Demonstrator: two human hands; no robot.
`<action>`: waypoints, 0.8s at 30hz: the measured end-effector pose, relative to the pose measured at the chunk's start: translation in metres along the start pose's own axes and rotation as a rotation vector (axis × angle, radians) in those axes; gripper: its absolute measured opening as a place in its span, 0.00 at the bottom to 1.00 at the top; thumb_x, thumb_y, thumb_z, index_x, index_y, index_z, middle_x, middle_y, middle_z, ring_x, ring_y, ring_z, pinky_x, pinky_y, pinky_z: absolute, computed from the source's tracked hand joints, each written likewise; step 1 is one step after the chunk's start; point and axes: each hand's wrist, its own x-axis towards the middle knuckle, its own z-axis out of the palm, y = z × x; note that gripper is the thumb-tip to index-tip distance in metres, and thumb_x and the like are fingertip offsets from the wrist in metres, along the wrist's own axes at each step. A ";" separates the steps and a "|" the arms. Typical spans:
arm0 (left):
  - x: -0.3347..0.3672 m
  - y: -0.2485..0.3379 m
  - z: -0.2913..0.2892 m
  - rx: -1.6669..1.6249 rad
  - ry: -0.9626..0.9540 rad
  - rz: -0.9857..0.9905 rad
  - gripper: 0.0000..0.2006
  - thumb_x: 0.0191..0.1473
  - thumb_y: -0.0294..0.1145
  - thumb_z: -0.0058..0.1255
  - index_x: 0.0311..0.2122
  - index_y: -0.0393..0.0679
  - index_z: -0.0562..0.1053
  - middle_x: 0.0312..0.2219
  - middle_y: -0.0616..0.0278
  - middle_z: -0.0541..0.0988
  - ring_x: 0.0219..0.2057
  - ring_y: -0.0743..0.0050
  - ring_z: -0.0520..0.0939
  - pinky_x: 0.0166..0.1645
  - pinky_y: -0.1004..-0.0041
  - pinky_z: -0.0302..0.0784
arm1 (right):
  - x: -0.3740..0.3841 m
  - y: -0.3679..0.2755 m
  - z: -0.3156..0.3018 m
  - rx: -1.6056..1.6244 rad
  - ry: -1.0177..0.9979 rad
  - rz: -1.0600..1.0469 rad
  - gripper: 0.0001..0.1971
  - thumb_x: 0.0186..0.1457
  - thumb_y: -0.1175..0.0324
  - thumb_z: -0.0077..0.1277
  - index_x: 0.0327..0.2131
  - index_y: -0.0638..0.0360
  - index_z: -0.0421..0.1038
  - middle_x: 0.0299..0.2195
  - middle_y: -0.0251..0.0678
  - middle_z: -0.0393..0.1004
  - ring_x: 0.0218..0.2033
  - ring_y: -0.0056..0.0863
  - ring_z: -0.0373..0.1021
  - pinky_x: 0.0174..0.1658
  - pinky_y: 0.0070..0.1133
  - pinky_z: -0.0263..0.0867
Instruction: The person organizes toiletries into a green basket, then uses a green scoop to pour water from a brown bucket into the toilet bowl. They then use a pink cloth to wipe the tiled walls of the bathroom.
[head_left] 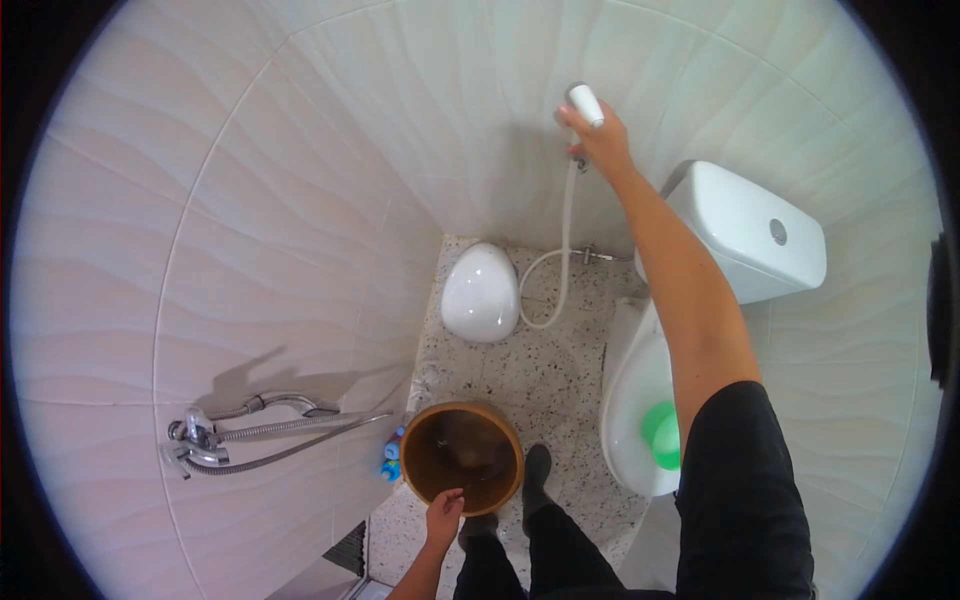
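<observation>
Far up on the back wall, my right hand (603,146) is closed around a white bidet sprayer (586,104). The sprayer's white hose (567,210) hangs below it and loops near the floor to a metal valve (590,256). Low in the view, my left hand (445,515) is at the near rim of a brown round bucket (514,440), its fingers loosely curled and nothing visible in them. The bucket's inside looks dark, with what seems to be water in it.
A white toilet (620,420) stands at right, its tank (740,220) behind my forearm and a green rounded item (662,435) on it. A white bin (481,293) sits by the back wall. Chrome taps (205,440) stick out at left; blue bottles (391,460) stand beside the bucket.
</observation>
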 end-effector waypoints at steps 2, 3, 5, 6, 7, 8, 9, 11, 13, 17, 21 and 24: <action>-0.004 -0.015 -0.006 0.009 0.015 0.003 0.11 0.54 0.27 0.52 0.43 0.37 0.73 0.37 0.60 0.78 0.40 0.76 0.77 0.48 0.76 0.72 | -0.002 0.006 -0.001 -0.055 -0.028 -0.012 0.24 0.48 0.53 0.60 0.39 0.63 0.71 0.26 0.31 0.69 0.23 0.18 0.67 0.22 0.18 0.69; -0.007 -0.019 -0.010 0.033 0.027 -0.012 0.11 0.54 0.26 0.51 0.43 0.36 0.73 0.37 0.59 0.78 0.39 0.76 0.78 0.47 0.77 0.72 | -0.003 0.009 -0.001 -0.081 -0.040 -0.018 0.23 0.48 0.53 0.60 0.39 0.63 0.71 0.27 0.31 0.70 0.24 0.18 0.67 0.22 0.17 0.69; -0.012 -0.023 -0.014 0.081 0.047 -0.040 0.11 0.54 0.26 0.51 0.43 0.36 0.72 0.38 0.58 0.78 0.39 0.75 0.79 0.45 0.77 0.73 | -0.004 0.015 -0.002 -0.030 -0.016 -0.052 0.22 0.48 0.55 0.61 0.39 0.62 0.71 0.26 0.31 0.70 0.23 0.17 0.67 0.22 0.17 0.69; -0.012 -0.023 -0.015 0.080 0.047 -0.050 0.11 0.54 0.26 0.51 0.44 0.36 0.72 0.38 0.58 0.78 0.39 0.75 0.79 0.45 0.77 0.73 | -0.004 0.017 -0.002 -0.005 -0.002 -0.070 0.22 0.48 0.55 0.61 0.39 0.62 0.71 0.26 0.31 0.70 0.23 0.17 0.67 0.22 0.17 0.69; -0.013 -0.023 -0.016 0.079 0.047 -0.061 0.12 0.54 0.26 0.50 0.44 0.36 0.72 0.39 0.58 0.78 0.39 0.75 0.79 0.45 0.77 0.73 | -0.001 0.021 0.003 0.011 -0.017 -0.076 0.21 0.48 0.55 0.61 0.39 0.62 0.71 0.25 0.31 0.70 0.23 0.16 0.67 0.21 0.17 0.68; -0.013 -0.020 -0.016 0.080 0.031 -0.070 0.12 0.54 0.26 0.50 0.44 0.36 0.72 0.39 0.58 0.78 0.39 0.75 0.79 0.45 0.77 0.73 | 0.004 0.027 0.002 0.015 -0.022 -0.081 0.21 0.48 0.55 0.61 0.39 0.61 0.71 0.24 0.31 0.71 0.23 0.16 0.67 0.21 0.17 0.67; -0.012 -0.018 -0.016 0.084 0.023 -0.071 0.12 0.54 0.26 0.50 0.44 0.36 0.71 0.39 0.58 0.78 0.39 0.75 0.79 0.45 0.77 0.73 | 0.007 0.034 0.001 0.020 -0.026 -0.086 0.21 0.48 0.55 0.61 0.39 0.61 0.71 0.24 0.31 0.71 0.23 0.16 0.67 0.20 0.17 0.66; -0.010 -0.013 -0.016 0.089 0.018 -0.074 0.12 0.55 0.25 0.50 0.44 0.35 0.71 0.39 0.58 0.78 0.39 0.76 0.78 0.45 0.77 0.73 | 0.005 0.050 0.003 -0.056 -0.071 0.015 0.21 0.47 0.55 0.62 0.38 0.60 0.72 0.23 0.31 0.71 0.23 0.17 0.68 0.22 0.18 0.66; -0.004 -0.016 -0.013 0.041 0.040 -0.053 0.12 0.54 0.27 0.51 0.44 0.36 0.72 0.38 0.59 0.78 0.39 0.76 0.78 0.45 0.77 0.73 | 0.005 0.063 0.007 -0.158 -0.068 0.047 0.22 0.45 0.54 0.62 0.38 0.60 0.72 0.22 0.32 0.72 0.23 0.21 0.69 0.24 0.20 0.66; 0.000 0.009 -0.005 0.045 -0.002 -0.048 0.11 0.55 0.26 0.50 0.44 0.35 0.71 0.37 0.60 0.77 0.38 0.77 0.77 0.45 0.77 0.72 | 0.007 0.075 0.000 -0.344 0.046 0.072 0.26 0.42 0.55 0.64 0.40 0.63 0.70 0.29 0.39 0.74 0.30 0.33 0.71 0.34 0.29 0.67; 0.009 0.004 -0.002 0.107 -0.092 0.011 0.11 0.55 0.25 0.50 0.44 0.36 0.72 0.38 0.60 0.77 0.40 0.76 0.77 0.47 0.76 0.71 | -0.070 0.110 -0.026 -0.571 0.294 -0.233 0.29 0.41 0.60 0.63 0.45 0.65 0.65 0.46 0.50 0.68 0.48 0.44 0.65 0.50 0.35 0.61; 0.012 0.016 0.000 0.073 -0.124 -0.012 0.12 0.55 0.25 0.50 0.44 0.36 0.72 0.39 0.60 0.76 0.41 0.75 0.76 0.48 0.76 0.71 | -0.197 0.069 -0.074 -0.609 0.228 -0.227 0.28 0.42 0.69 0.59 0.49 0.62 0.62 0.52 0.51 0.60 0.55 0.49 0.56 0.58 0.36 0.53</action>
